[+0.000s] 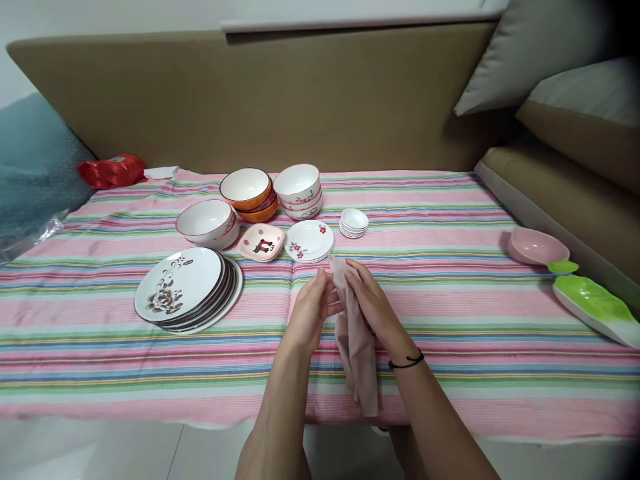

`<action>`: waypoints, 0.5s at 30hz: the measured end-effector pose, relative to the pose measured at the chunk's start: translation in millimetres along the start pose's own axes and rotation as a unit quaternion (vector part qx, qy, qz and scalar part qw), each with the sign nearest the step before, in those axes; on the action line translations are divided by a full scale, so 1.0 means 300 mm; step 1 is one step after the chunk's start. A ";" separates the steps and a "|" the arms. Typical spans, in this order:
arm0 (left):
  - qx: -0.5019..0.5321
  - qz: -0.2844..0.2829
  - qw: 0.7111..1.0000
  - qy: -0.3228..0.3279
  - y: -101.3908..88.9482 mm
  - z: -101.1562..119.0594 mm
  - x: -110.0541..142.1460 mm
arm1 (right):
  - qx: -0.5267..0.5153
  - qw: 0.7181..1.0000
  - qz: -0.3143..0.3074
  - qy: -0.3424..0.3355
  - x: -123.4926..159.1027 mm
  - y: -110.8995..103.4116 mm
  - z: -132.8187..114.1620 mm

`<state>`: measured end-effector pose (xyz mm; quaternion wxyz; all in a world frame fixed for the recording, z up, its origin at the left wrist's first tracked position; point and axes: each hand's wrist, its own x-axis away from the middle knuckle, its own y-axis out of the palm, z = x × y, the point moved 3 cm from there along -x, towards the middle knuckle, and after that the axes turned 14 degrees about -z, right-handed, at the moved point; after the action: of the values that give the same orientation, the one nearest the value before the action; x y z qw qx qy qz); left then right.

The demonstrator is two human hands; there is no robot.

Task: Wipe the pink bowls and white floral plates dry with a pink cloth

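Note:
A thin pinkish-beige cloth (pixel 361 360) hangs in folds between my hands, its lower end over the striped tablecloth near the front edge. My right hand (pixel 373 300) is closed on the upper part of the cloth, fingers bent over it. My left hand (pixel 314 305) has its fingers curled in against the cloth's left side, thumb upward; whether anything lies inside the folds is hidden. Just beyond my hands are a short stack of white plates with red flowers (pixel 310 240) and small white dishes (pixel 354 221). A square pink cat dish (pixel 261 241) sits to their left.
Left stands a tall stack of flowered plates (pixel 175 287). Behind are white bowls (pixel 205 221), orange bowls (pixel 247 190) and red-rimmed bowls (pixel 299 187). Far right lie a pink dish (pixel 536 245) and a green dish (pixel 595 307). A red plastic bundle (pixel 114 171) lies back left.

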<state>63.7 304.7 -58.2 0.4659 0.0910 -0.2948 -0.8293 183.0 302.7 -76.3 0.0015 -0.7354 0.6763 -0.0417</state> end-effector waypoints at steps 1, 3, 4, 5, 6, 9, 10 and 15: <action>-0.025 -0.001 1.000 -0.003 0.005 0.002 0.000 | -0.003 1.000 -0.001 0.003 0.000 0.000 -0.001; -0.087 -0.009 0.996 -0.009 0.013 0.010 0.002 | -0.017 1.000 -0.004 0.005 0.000 0.001 -0.003; -0.118 -0.018 0.993 -0.013 0.015 0.013 0.002 | -0.024 1.000 -0.004 0.006 0.000 0.000 -0.002; -0.146 -0.031 0.989 -0.017 0.018 0.016 0.002 | -0.029 1.000 -0.003 0.006 0.000 -0.001 0.000; -0.168 -0.047 0.984 -0.020 0.019 0.018 0.002 | -0.032 0.999 -0.001 0.006 0.001 -0.003 0.002; -0.191 -0.073 0.979 -0.023 0.019 0.021 -0.001 | -0.038 0.999 0.003 0.001 0.000 -0.009 0.009; -0.185 -0.067 0.980 -0.020 0.016 0.020 -0.002 | -0.039 0.999 0.001 -0.003 0.000 -0.010 0.011; -0.107 -0.033 0.994 0.006 -0.001 0.009 -0.008 | -0.026 1.000 0.001 0.008 0.002 -0.015 0.014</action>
<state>63.8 307.9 -56.4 0.4469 0.0552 -0.1982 -0.8706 187.6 302.3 -80.2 -0.0233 -0.7339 0.6783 -0.0300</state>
